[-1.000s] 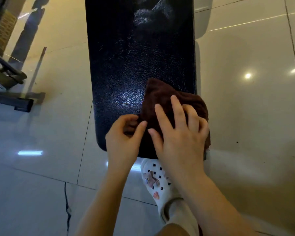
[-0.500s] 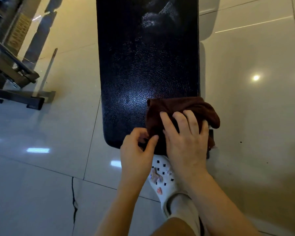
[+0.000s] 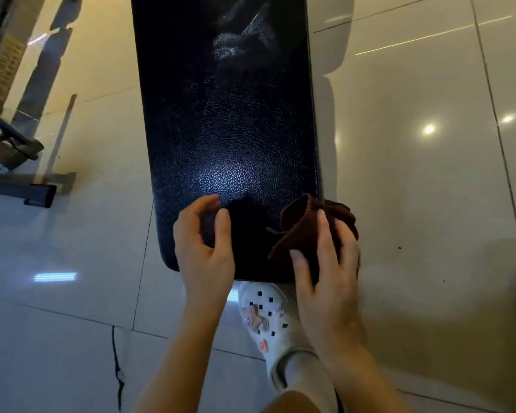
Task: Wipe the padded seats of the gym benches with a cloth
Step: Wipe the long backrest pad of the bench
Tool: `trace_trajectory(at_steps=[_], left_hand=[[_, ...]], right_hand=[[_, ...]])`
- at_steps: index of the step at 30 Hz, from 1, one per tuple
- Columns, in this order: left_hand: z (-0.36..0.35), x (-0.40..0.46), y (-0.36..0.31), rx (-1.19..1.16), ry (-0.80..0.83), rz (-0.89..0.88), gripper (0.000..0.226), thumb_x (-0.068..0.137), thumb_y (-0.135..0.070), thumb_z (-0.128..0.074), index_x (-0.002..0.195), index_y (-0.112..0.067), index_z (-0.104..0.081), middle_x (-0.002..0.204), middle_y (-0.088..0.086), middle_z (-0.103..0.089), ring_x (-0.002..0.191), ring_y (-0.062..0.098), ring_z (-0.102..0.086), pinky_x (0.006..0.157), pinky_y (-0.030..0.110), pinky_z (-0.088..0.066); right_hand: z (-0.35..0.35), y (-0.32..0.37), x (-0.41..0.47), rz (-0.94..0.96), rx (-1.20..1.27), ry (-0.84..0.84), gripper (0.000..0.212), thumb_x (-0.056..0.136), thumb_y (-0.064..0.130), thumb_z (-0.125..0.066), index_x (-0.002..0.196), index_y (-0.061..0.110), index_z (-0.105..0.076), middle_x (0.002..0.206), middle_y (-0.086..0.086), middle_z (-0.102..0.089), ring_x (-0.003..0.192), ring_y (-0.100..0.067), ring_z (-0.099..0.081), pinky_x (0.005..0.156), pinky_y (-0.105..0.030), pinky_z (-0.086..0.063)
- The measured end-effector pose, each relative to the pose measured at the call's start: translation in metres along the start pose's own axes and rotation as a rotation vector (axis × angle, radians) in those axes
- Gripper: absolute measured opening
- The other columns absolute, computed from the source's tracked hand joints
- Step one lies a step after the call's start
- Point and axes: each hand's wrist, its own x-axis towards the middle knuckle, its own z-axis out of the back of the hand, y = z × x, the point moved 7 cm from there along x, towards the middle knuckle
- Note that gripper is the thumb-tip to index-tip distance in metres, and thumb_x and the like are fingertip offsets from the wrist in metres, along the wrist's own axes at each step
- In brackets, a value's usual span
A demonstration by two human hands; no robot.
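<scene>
Shoe (image 3: 267, 320): white clog with small charms, worn over a pale sock, planted on the floor just under the near end of the seat, between the two forearms.
Floor (image 3: 414, 204): glossy pale tiles with dark grout lines and bright spots of reflected light; a dark crack runs through the near tile at lower left.
Left hand (image 3: 204, 248): over the near left corner of the seat, fingers loosely curled with thumb and forefinger close together, holding nothing that shows.
Right hand (image 3: 325, 263): at the near right corner of the seat, fingers spread and wrapped over the cloth, gripping it.
Cloth (image 3: 298, 222): dark brown, bunched and folded upward in the right hand, at the seat's near right corner and overhanging its right edge.
Seat (image 3: 227, 114): long black pad with a pebbled, shiny surface, running away from the person up the middle of the view.
Frame (image 3: 18, 162): dark metal bars of other gym gear on the floor, far left, well apart from the seat.
</scene>
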Motion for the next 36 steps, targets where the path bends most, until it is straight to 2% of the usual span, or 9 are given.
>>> trace_trajectory(at_steps=[4, 7, 11, 18, 22, 25, 29, 32, 36], left_hand=[[-0.008, 0.031, -0.011, 0.086, -0.019, -0.155, 0.024, 0.097, -0.029, -0.046, 0.121, -0.026, -0.051, 0.113, -0.014, -0.051, 0.110, 0.020, -0.051, 0.098, 0.046, -0.043], [-0.031, 0.060, -0.017, 0.274, -0.005, -0.353, 0.032, 0.099, -0.024, -0.044, 0.128, -0.014, -0.051, 0.130, 0.005, -0.050, 0.121, 0.022, -0.043, 0.106, 0.034, -0.030], [-0.057, 0.077, -0.001, 0.442, 0.026, -0.287, 0.042, 0.099, -0.034, -0.035, 0.139, -0.023, -0.042, 0.151, 0.008, -0.035, 0.135, 0.018, -0.030, 0.110, 0.029, -0.016], [-0.058, 0.079, 0.005, 0.511, 0.024, -0.237, 0.047, 0.097, -0.033, -0.031, 0.143, -0.026, -0.033, 0.151, 0.005, -0.034, 0.137, 0.018, -0.029, 0.113, 0.025, -0.010], [-0.060, 0.081, 0.002, 0.560, 0.056, -0.238, 0.049, 0.096, -0.034, -0.030, 0.144, -0.026, -0.031, 0.152, 0.004, -0.031, 0.138, 0.020, -0.029, 0.112, 0.033, -0.014], [-0.060, 0.080, 0.001, 0.585, 0.070, -0.246, 0.049, 0.097, -0.034, -0.029, 0.144, -0.022, -0.032, 0.153, 0.006, -0.031, 0.139, 0.020, -0.028, 0.113, 0.033, -0.015], [-0.061, 0.081, -0.001, 0.611, 0.091, -0.238, 0.049, 0.096, -0.033, -0.029, 0.144, -0.021, -0.031, 0.152, 0.004, -0.029, 0.138, 0.020, -0.028, 0.114, 0.025, -0.010], [-0.060, 0.082, -0.007, 0.629, 0.107, -0.208, 0.049, 0.095, -0.036, -0.029, 0.143, -0.025, -0.029, 0.151, 0.000, -0.027, 0.138, 0.020, -0.026, 0.113, 0.026, -0.008], [-0.065, 0.104, -0.011, 0.576, -0.040, 0.032, 0.058, 0.093, -0.047, -0.022, 0.148, -0.029, -0.021, 0.155, 0.006, -0.027, 0.139, 0.014, -0.021, 0.112, 0.040, -0.012]], right_hand=[[-0.007, -0.001, 0.008, -0.070, 0.067, 0.040, 0.058, 0.097, 0.035, -0.046, 0.151, 0.023, -0.027, 0.150, -0.005, -0.039, 0.139, -0.007, -0.025, 0.114, -0.012, -0.015], [-0.001, 0.005, 0.028, -0.001, 0.148, -0.041, 0.050, 0.097, 0.019, -0.051, 0.144, 0.008, -0.041, 0.143, -0.012, -0.049, 0.136, -0.017, -0.040, 0.113, -0.013, -0.025], [-0.007, 0.017, 0.081, 0.028, 0.234, -0.021, 0.046, 0.094, 0.004, -0.055, 0.139, 0.002, -0.049, 0.142, -0.015, -0.051, 0.135, -0.018, -0.042, 0.113, -0.014, -0.027], [-0.032, 0.050, 0.216, 0.043, 0.361, 0.060, 0.051, 0.099, 0.017, -0.050, 0.147, 0.004, -0.038, 0.147, -0.013, -0.047, 0.137, -0.022, -0.039, 0.105, -0.003, -0.021], [-0.036, 0.049, 0.203, -0.001, 0.260, 0.241, 0.072, 0.095, 0.030, -0.061, 0.154, 0.015, -0.022, 0.150, -0.009, -0.042, 0.137, -0.022, -0.041, 0.104, -0.019, -0.031], [-0.017, 0.036, 0.153, 0.026, 0.228, 0.112, 0.061, 0.093, 0.018, -0.059, 0.148, 0.006, -0.036, 0.137, -0.016, -0.055, 0.122, -0.025, -0.055, 0.100, -0.018, -0.038], [-0.018, 0.023, 0.117, 0.011, 0.294, 0.095, 0.057, 0.092, 0.015, -0.044, 0.147, 0.012, -0.030, 0.145, -0.012, -0.045, 0.135, -0.022, -0.042, 0.111, -0.025, -0.033], [-0.022, 0.028, 0.137, -0.011, 0.378, 0.094, 0.056, 0.093, 0.018, -0.044, 0.147, 0.015, -0.030, 0.145, -0.012, -0.048, 0.134, -0.025, -0.046, 0.107, -0.032, -0.038], [-0.039, 0.052, 0.233, -0.083, 0.521, 0.199, 0.054, 0.100, 0.020, -0.047, 0.151, 0.022, -0.028, 0.146, -0.004, -0.049, 0.136, -0.017, -0.044, 0.110, -0.031, -0.036]])
